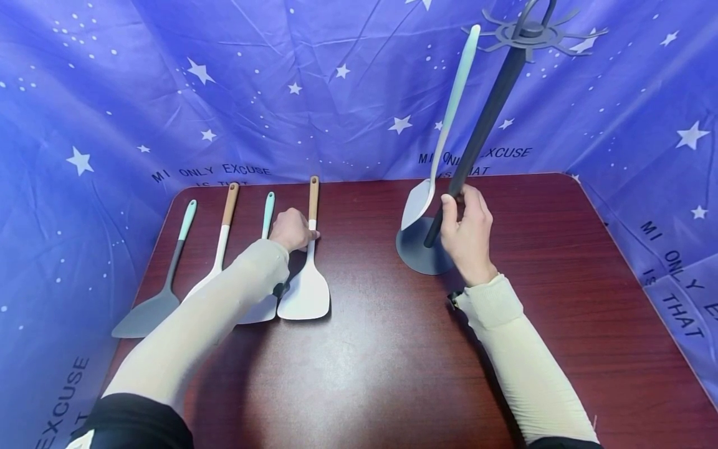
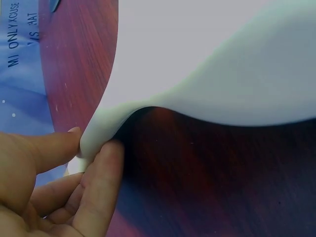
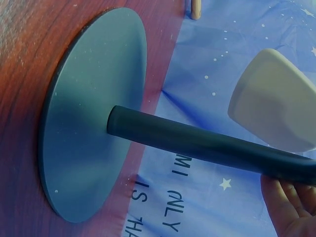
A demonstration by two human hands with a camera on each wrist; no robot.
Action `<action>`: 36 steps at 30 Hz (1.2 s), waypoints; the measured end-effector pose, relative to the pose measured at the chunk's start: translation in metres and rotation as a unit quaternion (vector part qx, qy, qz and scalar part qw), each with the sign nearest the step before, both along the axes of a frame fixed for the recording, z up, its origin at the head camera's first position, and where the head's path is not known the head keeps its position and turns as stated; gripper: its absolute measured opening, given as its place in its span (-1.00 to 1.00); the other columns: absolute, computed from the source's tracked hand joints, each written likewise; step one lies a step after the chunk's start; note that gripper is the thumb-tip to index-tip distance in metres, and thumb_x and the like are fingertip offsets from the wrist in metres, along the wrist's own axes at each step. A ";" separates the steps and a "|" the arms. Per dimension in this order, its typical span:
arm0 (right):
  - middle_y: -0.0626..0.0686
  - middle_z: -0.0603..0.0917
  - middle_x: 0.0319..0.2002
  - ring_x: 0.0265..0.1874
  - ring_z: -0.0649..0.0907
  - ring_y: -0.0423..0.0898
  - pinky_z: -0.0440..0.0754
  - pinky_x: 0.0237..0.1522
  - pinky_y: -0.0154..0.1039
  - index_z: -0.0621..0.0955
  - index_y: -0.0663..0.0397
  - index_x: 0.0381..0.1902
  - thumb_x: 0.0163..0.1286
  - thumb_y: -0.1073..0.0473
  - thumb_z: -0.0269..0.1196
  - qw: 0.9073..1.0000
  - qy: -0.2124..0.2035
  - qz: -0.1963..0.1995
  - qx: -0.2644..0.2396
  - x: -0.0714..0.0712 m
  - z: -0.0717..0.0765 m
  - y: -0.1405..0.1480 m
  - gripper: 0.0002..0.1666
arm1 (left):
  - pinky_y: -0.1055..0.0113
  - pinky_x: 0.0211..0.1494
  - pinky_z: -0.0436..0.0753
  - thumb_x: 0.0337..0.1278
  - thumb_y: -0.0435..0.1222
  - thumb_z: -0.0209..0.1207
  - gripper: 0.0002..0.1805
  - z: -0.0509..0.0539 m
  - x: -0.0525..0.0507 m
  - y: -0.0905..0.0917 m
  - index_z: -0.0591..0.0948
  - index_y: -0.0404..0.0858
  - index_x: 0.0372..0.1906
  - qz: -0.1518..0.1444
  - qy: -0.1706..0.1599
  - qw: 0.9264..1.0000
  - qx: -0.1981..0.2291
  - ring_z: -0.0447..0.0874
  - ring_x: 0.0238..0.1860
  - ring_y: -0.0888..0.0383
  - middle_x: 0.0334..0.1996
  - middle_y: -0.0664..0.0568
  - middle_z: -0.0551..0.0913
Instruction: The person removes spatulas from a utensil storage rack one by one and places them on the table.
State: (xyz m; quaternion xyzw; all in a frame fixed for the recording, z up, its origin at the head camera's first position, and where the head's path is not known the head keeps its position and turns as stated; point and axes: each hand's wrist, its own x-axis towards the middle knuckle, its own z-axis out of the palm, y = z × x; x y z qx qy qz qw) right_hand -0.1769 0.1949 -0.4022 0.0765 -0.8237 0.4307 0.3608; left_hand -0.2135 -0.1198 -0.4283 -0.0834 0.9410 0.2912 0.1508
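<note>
My left hand (image 1: 291, 229) pinches the white neck of a wooden-handled spatula (image 1: 305, 296) that lies on the table. The left wrist view shows thumb and fingers on either side of that neck. With my right hand (image 1: 470, 234) I grip the dark pole of a utensil stand (image 1: 493, 109), which has a round base and a ring of hooks on top. From one hook hangs a white spatula with a mint handle (image 1: 460, 78), its head (image 3: 274, 101) beside the pole. The hooks are out of sight in the right wrist view.
Left of my left hand lie a mint-handled spatula (image 1: 268, 212), a wooden-handled white utensil (image 1: 223, 243) partly behind my sleeve, and a grey turner with a mint handle (image 1: 151, 313). Blue star-printed cloth (image 1: 348, 93) hangs around the dark red table (image 1: 381, 374).
</note>
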 end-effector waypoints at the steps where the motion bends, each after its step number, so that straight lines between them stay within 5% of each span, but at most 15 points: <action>1: 0.18 0.58 -0.30 -0.32 0.57 -0.03 0.48 -0.33 -0.20 0.57 0.30 -0.11 0.37 0.17 0.20 1.000 0.000 0.000 0.000 0.000 0.000 0.000 -0.72 | 0.30 -0.32 0.64 0.04 -0.23 0.37 -0.79 0.000 0.000 0.000 0.64 -0.31 -0.38 -0.001 0.001 1.000 -0.001 0.69 -0.58 0.16 -0.50 -0.09 0.68; 7: 0.19 0.58 -0.31 -0.33 0.57 -0.03 0.50 -0.34 -0.12 0.57 0.31 -0.11 0.38 0.16 0.20 1.000 0.001 0.000 0.001 -0.001 -0.001 0.000 -0.72 | 0.32 -0.40 0.64 0.04 -0.25 0.36 -0.80 -0.001 0.000 0.000 0.61 -0.31 -0.42 -0.007 0.007 1.000 -0.005 0.69 -0.60 0.17 -0.55 -0.08 0.68; 24: 0.19 0.59 -0.28 -0.31 0.58 -0.03 0.47 -0.36 -0.30 0.57 0.32 -0.11 0.37 0.20 0.20 1.000 0.003 0.001 0.007 -0.001 0.000 0.001 -0.74 | 0.34 -0.42 0.63 0.05 -0.28 0.35 -0.80 0.001 0.002 -0.002 0.59 -0.32 -0.39 -0.012 -0.001 1.000 0.007 0.71 -0.54 0.14 -0.49 -0.11 0.67; 36: 0.19 0.58 -0.30 -0.32 0.59 -0.03 0.47 -0.35 -0.30 0.57 0.31 -0.11 0.38 0.16 0.20 1.000 0.005 0.001 0.004 0.000 0.000 0.001 -0.72 | 0.33 -0.37 0.67 0.08 -0.35 0.31 -0.79 0.006 0.004 -0.005 0.63 -0.40 -0.22 -0.024 0.008 0.999 0.021 0.74 -0.51 0.10 -0.36 -0.19 0.69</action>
